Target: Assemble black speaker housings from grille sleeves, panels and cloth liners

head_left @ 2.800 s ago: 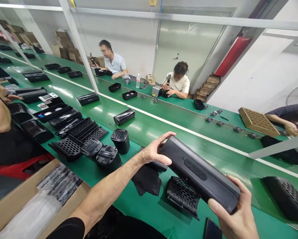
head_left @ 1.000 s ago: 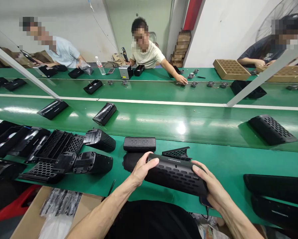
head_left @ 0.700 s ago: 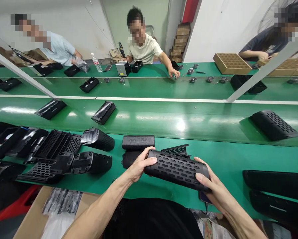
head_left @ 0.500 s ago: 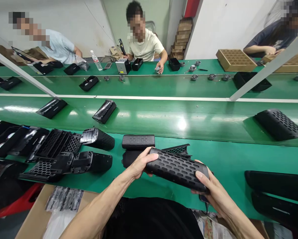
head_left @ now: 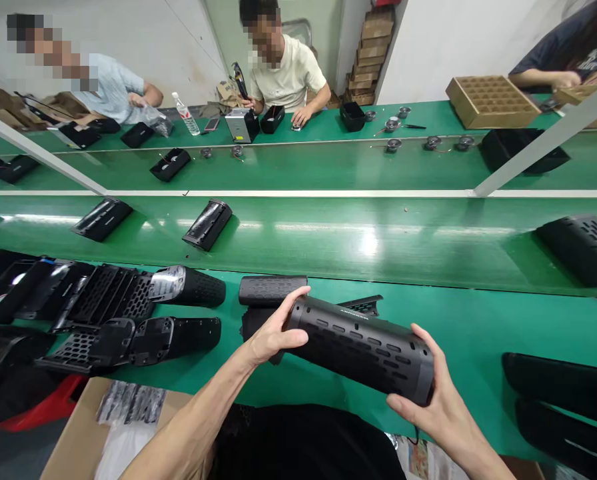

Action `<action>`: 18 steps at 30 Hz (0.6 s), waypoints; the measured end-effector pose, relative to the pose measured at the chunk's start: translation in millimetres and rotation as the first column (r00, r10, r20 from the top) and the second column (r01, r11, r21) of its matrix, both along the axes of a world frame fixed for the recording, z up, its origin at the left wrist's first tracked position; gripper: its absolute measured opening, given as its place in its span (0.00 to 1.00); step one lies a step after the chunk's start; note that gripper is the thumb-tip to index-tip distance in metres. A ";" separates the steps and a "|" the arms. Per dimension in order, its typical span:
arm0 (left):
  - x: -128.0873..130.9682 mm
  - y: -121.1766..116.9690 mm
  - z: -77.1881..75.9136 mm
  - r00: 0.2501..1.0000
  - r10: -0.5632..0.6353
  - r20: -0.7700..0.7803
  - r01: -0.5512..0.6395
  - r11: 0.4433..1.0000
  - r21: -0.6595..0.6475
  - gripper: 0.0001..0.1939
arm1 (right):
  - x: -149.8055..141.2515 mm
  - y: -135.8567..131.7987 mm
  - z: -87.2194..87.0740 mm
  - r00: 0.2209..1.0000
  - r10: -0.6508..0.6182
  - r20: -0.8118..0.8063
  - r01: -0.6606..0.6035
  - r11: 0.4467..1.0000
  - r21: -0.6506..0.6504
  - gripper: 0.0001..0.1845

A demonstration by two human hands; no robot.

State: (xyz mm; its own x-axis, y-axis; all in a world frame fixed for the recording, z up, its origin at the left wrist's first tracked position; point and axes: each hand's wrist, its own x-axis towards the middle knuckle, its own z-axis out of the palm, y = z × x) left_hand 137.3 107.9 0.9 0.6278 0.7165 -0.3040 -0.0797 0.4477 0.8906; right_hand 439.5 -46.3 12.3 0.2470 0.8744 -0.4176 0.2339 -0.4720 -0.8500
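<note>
In the head view, two bare hands grip one long, matt black plastic casing with rounded edges (head_left: 361, 350), tilted over the green work surface (head_left: 458, 340). The left hand (head_left: 271, 337) clasps one end, thumb on the slotted face; the right hand (head_left: 441, 403) wraps the other end, thumb at the lower edge.

Near the left hand lie one flat-lying slotted black casing (head_left: 272, 290) and a crumpled black cloth (head_left: 253, 323). Beyond the held casing is a thin perforated black panel (head_left: 366, 306).

Two glossy-faced black casings (head_left: 207, 225) lie on the smooth green belt (head_left: 303, 233), left of centre; one perforated black casing (head_left: 583, 247) sits at its right. Two long black shells (head_left: 558, 380) lie at the lower right. Across the belt are three people, eight round metallic parts (head_left: 392, 145) and one brown gridded cardboard tray (head_left: 493, 100).

Small pale lettering on the held casing appears upside down, too small to read surely. One clear plastic bottle (head_left: 186, 115) has a red-and-white label.
</note>
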 end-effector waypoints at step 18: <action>23.3 47.7 11.5 0.975 -0.084 -0.204 0.069 0.995 -0.078 0.52 | 37.8 68.6 -15.6 0.921 0.076 -0.382 -0.117 0.990 -0.085 0.60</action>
